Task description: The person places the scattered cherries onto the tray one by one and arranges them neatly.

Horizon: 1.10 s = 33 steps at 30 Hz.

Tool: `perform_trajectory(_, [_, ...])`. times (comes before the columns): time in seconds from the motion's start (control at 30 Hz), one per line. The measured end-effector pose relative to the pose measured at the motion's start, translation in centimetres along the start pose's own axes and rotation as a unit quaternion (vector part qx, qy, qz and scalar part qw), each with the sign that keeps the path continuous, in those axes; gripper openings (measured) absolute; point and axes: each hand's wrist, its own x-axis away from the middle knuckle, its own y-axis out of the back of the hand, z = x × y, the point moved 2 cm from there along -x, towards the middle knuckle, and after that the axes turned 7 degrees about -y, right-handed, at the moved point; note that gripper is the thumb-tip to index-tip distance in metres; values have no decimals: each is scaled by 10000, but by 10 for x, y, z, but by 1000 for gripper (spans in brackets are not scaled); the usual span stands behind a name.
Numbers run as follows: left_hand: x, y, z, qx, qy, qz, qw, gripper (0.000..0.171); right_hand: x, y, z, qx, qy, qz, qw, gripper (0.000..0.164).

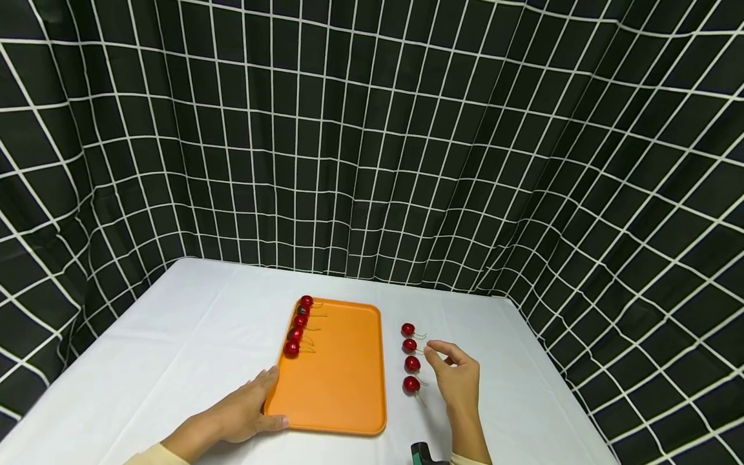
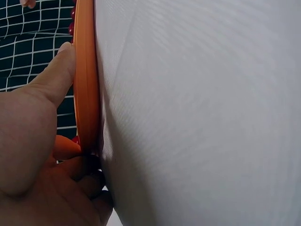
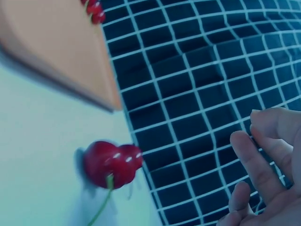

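Note:
An orange tray (image 1: 334, 387) lies on the white table. My left hand (image 1: 247, 407) grips it at the near left corner, thumb on the near edge and fingers along the left side. In the left wrist view the thumb (image 2: 61, 70) presses the tray's rim (image 2: 86, 84). Several red cherries (image 1: 292, 349) with stems line the tray's far left edge. To the right of the tray, several more cherries (image 1: 412, 364) lie in a column, stems pointing right. Beside those stems hovers my right hand (image 1: 459, 378), thumb and index finger close together, with no cherry visible between them.
The white cloth-covered table (image 1: 192, 323) extends around the tray. Behind and on both sides hangs a black curtain with a white grid (image 1: 360, 129). A dark and green object (image 1: 423, 454) shows at the bottom edge, near the right wrist.

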Motion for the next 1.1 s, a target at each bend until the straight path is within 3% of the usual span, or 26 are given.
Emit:
perform_trajectory(0.17, [0,-1,0,16,-2,11,10000,106,-1,0,-16,194,-237,139,9994,15])
perform_trajectory(0.33, [2,-1,1,43,-27,11,10000,107,-2,-3,-34,757,-424,442,9953,15])
perform_trajectory(0.6, [2,0,0,63,109,-21,9999,105,-2,-4,-48,1303,-368,685,9884,10])
perform_trajectory(0.83, [2,-1,4,101,38,-55,9999,107,-1,-6,-57,1513,-405,1010,9825,11])
perform_trajectory(1.1, [1,-1,5,202,70,-98,9997,108,1,-7,-63,1748,-178,1219,9769,12])
